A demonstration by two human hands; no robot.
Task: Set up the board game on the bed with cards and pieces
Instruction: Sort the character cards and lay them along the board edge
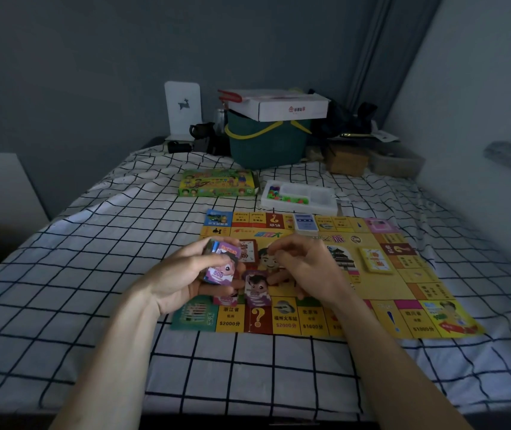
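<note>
- On the bed (248, 367), covered by a white sheet with a dark grid, the yellow game board (409, 283) lay flat, towards the right of the middle.
- The left hand (186, 274) hovered over the board's near left part, its grip closed round a stack of play money (220, 265); the top note was purple, showed a cartoon face and read 500.
- The right hand (307, 268) hung just beside it over the board, fingers curled and thumb near the fingertips; whether that grip pinched a note I could not tell.
- Between the two hands, on the board, sat a small pile of purple notes (257, 291) with the same cartoon face.
- A red-backed card deck (249, 251) lay on the board just behind the hands.
- A yellow card deck (375, 259) lay on the board's right half, well apart from the hands.
- A blue card deck (304, 221) rested on the board's far edge, and a pink deck (380, 225) near its far right corner.
- Beyond the board, a white tray (319, 198) held small coloured pieces (282, 195) in its left compartments.
- The green game box (217, 183) lay left of the tray.
- At the head of the bed stood a dark green basket (266, 147) with a white carton (279, 107) on top.
</note>
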